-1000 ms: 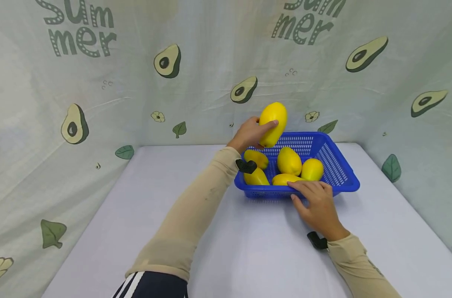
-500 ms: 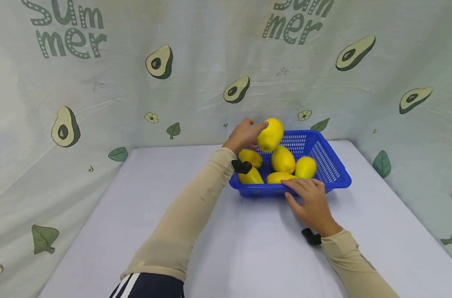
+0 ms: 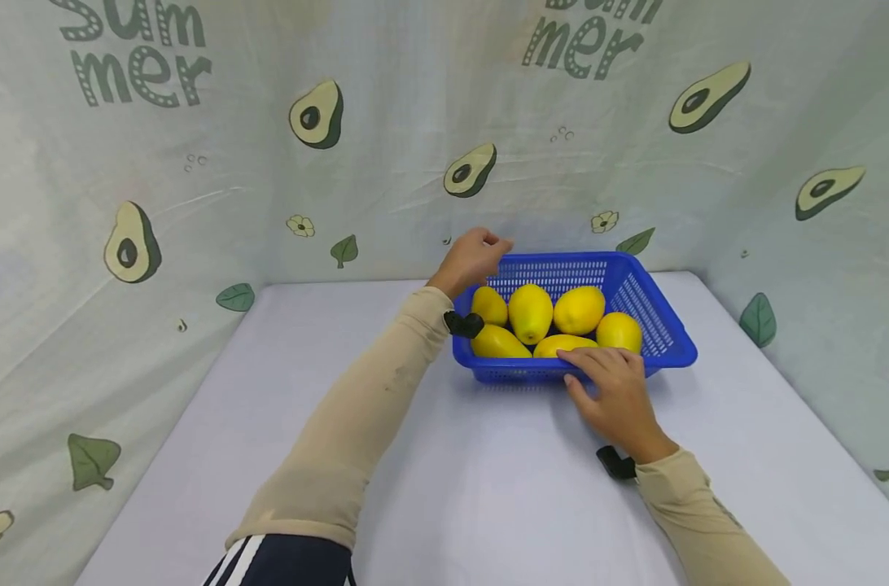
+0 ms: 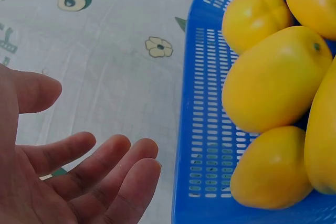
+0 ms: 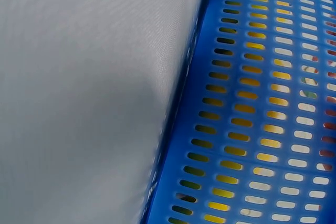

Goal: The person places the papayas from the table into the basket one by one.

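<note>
A blue plastic basket [image 3: 664, 350] with slotted walls holds several yellow mangoes [image 3: 530, 313], lying close together. My left hand [image 3: 470, 264] is above the basket's back left corner with nothing in it. In the left wrist view, the fingers of that left hand [image 4: 79, 182] are spread and slightly bent, beside the basket wall [image 4: 184, 129] and apart from the mangoes [image 4: 275, 80]. My right hand [image 3: 613, 399] holds the basket's front rim, fingers over the edge and thumb against the outside. Only the basket's slotted wall [image 5: 210, 129] shows in the right wrist view, with yellow behind the slots.
The basket stands on a white-covered table [image 3: 488, 472], toward its back right. Behind and at both sides hangs a pale curtain [image 3: 386, 122] printed with avocados, leaves and lettering. Black cameras are strapped to the left wrist [image 3: 464, 325] and right wrist [image 3: 616, 464].
A mango held above the basket by my left hand now lies among the others inside. The left hand has let go and drawn slightly left. My right hand stays at the front rim.
</note>
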The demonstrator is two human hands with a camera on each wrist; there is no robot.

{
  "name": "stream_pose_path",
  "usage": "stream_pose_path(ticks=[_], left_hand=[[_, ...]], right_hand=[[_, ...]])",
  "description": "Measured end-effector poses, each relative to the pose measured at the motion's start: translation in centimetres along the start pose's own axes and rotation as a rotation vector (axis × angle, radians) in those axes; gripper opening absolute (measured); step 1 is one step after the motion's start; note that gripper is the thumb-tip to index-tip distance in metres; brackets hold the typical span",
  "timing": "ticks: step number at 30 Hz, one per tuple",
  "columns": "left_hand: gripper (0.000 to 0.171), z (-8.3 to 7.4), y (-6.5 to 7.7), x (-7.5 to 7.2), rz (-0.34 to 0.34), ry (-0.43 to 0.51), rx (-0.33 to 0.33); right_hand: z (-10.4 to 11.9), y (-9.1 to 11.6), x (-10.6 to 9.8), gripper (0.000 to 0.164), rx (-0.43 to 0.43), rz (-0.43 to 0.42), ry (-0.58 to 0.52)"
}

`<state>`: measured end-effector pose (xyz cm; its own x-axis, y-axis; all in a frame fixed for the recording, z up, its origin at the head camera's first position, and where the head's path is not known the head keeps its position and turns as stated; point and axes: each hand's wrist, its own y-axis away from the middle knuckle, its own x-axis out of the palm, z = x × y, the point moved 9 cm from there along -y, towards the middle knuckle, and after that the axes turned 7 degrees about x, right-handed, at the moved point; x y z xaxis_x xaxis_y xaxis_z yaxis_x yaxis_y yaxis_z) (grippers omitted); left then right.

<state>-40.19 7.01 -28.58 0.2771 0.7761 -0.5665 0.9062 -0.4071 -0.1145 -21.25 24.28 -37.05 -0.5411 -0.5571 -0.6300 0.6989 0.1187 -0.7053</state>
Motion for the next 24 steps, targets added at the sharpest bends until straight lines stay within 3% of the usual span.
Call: stream_pose_path(ticks=[8,16,24], left_hand=[[0.041,1.4,0.8,-0.9,0.010,0.012,0.026],[0.034,3.6,1.5,-2.0,0.012,0.009,0.010],[0.033,5.8,2.5,-3.8,0.007,-0.079,0.026]], right_hand=[[0.1,0.4,0.3,0.037,0.026,0.017,-0.002],[0.0,0.6,0.0,0.037,0.021,0.060,0.000],[-0.3,-0.6,-1.0,0.037,0.081,0.207,0.023]])
